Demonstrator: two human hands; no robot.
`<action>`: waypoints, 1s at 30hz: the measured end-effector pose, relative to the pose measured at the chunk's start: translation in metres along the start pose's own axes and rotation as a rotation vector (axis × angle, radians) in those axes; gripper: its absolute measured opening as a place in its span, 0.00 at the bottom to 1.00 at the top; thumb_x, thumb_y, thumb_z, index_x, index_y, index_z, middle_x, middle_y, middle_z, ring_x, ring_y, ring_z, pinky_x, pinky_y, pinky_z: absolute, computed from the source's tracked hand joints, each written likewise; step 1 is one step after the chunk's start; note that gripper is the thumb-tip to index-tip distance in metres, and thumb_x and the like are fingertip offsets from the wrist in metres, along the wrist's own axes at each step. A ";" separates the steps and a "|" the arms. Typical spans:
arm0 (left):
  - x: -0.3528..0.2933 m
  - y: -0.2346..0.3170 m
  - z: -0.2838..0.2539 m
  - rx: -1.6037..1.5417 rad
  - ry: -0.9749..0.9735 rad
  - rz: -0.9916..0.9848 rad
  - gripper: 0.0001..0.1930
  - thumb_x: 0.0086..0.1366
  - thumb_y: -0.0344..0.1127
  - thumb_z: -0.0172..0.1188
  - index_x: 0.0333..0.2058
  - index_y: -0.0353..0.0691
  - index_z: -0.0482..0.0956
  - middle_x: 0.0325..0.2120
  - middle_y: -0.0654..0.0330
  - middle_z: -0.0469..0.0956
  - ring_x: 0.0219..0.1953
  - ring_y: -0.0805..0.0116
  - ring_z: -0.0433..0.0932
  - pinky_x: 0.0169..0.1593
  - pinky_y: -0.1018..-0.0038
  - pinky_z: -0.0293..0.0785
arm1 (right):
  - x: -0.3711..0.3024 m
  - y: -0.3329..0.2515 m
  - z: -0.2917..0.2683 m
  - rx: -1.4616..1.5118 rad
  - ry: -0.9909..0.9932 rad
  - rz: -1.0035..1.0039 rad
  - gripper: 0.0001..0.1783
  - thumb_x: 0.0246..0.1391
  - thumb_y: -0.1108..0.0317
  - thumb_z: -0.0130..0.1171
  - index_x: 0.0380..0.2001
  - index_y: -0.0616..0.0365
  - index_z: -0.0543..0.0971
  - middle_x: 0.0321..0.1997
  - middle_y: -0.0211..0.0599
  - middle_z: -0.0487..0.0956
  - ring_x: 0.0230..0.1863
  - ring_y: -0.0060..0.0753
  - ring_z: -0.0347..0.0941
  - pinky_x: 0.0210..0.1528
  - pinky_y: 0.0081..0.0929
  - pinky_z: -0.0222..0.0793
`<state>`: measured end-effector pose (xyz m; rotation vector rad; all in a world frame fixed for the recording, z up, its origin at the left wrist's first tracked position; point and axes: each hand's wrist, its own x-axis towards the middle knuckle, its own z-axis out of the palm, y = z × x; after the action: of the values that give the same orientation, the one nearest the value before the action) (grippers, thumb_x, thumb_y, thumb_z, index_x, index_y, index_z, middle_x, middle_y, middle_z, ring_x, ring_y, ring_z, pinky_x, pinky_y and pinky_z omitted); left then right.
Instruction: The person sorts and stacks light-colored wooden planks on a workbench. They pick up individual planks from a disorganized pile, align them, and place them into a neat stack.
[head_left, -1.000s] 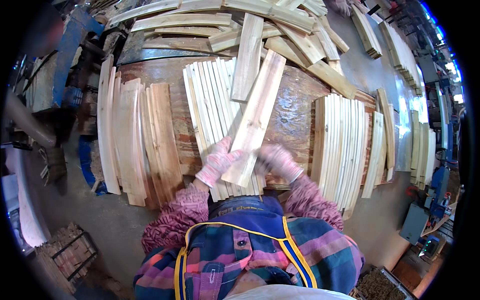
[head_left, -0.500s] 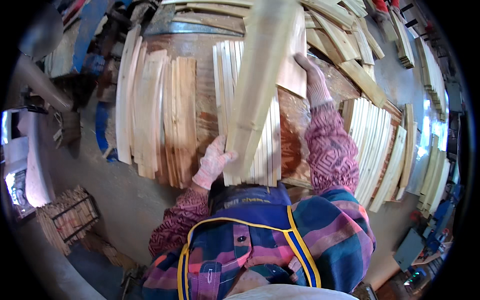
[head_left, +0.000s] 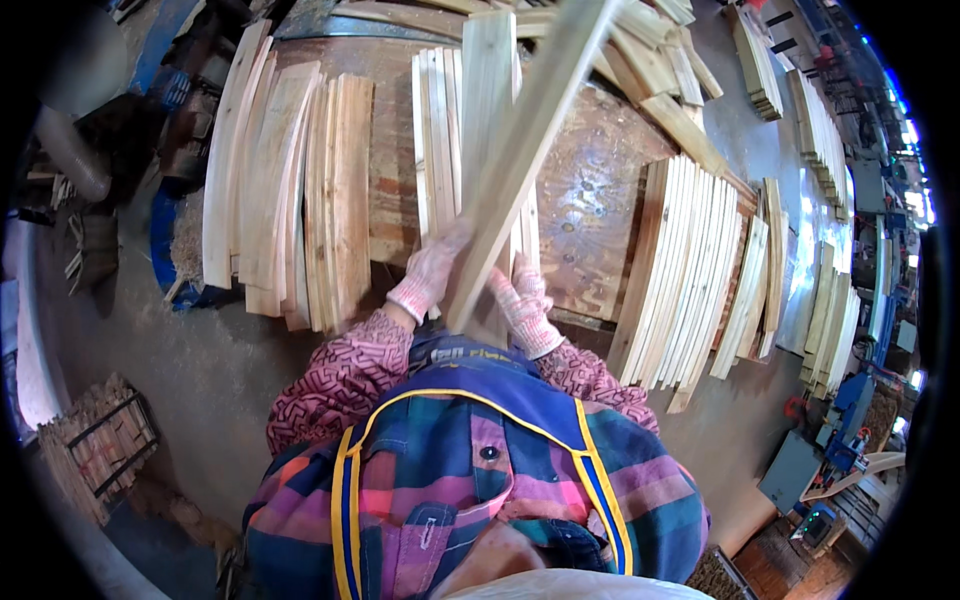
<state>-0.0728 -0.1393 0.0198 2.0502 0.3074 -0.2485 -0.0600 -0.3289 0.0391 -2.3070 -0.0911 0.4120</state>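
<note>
Left hand (head_left: 437, 268) clasps a long, pale board (head_left: 527, 150); right hand (head_left: 526, 308) (grip unclear) alongside.

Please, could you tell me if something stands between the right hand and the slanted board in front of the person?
Nothing visible stands between the right hand and the slanted board: the fingers are close beside its lower right edge, though actual contact is unclear. The left hand is at the opposite edge.

A woodworking workshop, shown by stacked boards (head_left: 434, 150), sawdust (head_left: 187, 245) and machinery (head_left: 850, 408).
</note>
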 end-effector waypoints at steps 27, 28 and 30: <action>0.075 -0.061 -0.055 0.070 -0.032 -0.264 0.42 0.66 0.63 0.57 0.67 0.38 0.59 0.58 0.42 0.73 0.62 0.48 0.71 0.64 0.60 0.65 | 0.106 0.059 -0.009 -0.203 -0.241 0.362 0.45 0.59 0.25 0.39 0.66 0.45 0.70 0.64 0.48 0.74 0.67 0.52 0.67 0.68 0.44 0.59; 0.081 -0.057 -0.051 0.101 -0.027 -0.260 0.41 0.66 0.62 0.57 0.67 0.39 0.60 0.57 0.42 0.74 0.61 0.48 0.72 0.64 0.60 0.66 | 0.104 0.055 -0.012 -0.209 -0.231 0.414 0.44 0.59 0.25 0.39 0.66 0.45 0.70 0.64 0.47 0.74 0.67 0.52 0.67 0.68 0.43 0.59; 0.079 -0.052 -0.037 0.137 -0.029 -0.267 0.39 0.66 0.62 0.57 0.66 0.41 0.63 0.55 0.43 0.76 0.60 0.47 0.73 0.62 0.59 0.67 | 0.097 0.075 -0.016 -0.168 -0.210 0.486 0.44 0.59 0.26 0.40 0.66 0.44 0.71 0.63 0.47 0.75 0.67 0.52 0.67 0.67 0.44 0.59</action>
<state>-0.0128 -0.0735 -0.0301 2.1363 0.5604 -0.4735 0.0326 -0.3733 -0.0298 -2.4328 0.3514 0.9217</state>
